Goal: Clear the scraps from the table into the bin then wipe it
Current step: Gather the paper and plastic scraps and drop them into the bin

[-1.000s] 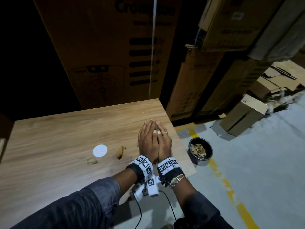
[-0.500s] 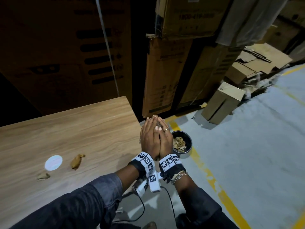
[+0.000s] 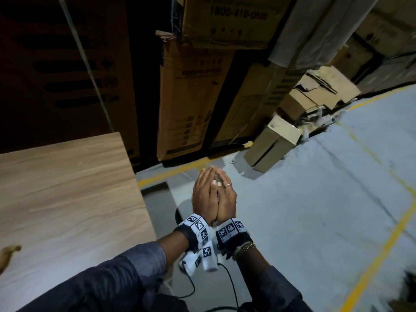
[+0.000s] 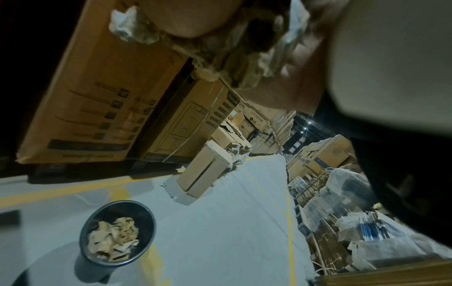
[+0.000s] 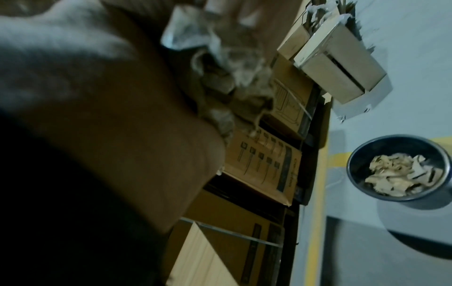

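Only the wrist views show the bin point(image 4: 117, 233) below both hands' fingers point(image 3: 210, 176) cupping scraps point(image 4: 220, 50).

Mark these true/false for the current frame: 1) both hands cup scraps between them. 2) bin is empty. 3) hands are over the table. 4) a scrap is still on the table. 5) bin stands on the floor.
1) True: the left hand and right hand are pressed together round crumpled scraps.
2) False: the bin already holds paper scraps.
3) False: the hands are past the table edge, above the floor.
4) True: one brown scrap lies at the table's left edge in the head view.
5) True: the bin sits on the grey floor beside a yellow line.
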`<state>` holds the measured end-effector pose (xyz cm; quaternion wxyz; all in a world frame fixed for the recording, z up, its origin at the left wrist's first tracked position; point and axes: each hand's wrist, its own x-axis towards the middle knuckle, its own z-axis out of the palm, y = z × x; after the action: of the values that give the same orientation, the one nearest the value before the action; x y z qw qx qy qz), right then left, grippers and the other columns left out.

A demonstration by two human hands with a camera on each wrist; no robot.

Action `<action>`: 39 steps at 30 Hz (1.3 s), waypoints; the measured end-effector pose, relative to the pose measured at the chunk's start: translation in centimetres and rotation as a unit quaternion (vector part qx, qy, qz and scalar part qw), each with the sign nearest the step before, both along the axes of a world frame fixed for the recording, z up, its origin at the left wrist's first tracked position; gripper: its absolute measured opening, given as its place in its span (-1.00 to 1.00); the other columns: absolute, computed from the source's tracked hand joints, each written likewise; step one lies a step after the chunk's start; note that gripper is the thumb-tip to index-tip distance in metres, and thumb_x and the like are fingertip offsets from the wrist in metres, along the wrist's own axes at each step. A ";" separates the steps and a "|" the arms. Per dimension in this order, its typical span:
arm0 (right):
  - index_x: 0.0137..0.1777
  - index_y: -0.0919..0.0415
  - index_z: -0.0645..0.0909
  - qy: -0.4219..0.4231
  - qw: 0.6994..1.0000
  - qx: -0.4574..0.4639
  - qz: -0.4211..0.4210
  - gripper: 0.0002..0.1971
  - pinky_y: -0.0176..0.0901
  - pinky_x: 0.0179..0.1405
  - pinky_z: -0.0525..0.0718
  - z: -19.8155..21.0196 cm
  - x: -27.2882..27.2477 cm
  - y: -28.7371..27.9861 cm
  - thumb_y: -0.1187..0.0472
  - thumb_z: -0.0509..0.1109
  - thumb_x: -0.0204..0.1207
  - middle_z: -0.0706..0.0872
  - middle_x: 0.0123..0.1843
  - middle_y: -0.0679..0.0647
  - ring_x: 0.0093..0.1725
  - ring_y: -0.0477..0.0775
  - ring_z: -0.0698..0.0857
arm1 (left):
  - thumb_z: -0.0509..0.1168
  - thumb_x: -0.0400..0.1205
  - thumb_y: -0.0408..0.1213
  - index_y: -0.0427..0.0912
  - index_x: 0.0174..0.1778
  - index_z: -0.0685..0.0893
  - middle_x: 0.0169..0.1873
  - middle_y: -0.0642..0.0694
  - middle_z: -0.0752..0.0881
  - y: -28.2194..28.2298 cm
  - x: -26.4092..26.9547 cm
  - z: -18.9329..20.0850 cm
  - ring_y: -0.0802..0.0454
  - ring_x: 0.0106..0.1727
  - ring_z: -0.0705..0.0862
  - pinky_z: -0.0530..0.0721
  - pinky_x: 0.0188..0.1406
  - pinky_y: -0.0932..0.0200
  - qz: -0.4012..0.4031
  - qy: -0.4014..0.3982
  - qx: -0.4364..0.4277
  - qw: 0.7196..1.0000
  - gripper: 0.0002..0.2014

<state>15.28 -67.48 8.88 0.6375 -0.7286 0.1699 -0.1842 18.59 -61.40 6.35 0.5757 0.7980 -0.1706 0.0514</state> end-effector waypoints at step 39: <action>0.53 0.18 0.67 0.075 0.980 0.122 0.137 -0.65 0.15 0.69 0.50 -12.8 12.3 -26.1 0.33 0.22 0.84 0.73 0.49 -0.17 0.56 -0.10 0.64 | -0.08 0.80 0.10 -0.21 0.64 0.57 0.66 -0.10 0.53 -24.4 9.3 -8.6 0.04 0.74 0.35 0.17 0.74 0.32 0.186 0.144 0.034 0.971 -0.35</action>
<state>27.62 -93.57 -3.90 0.7265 -0.6731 0.1373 -0.0176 27.89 -85.77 -2.29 0.5474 0.8336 0.0641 0.0366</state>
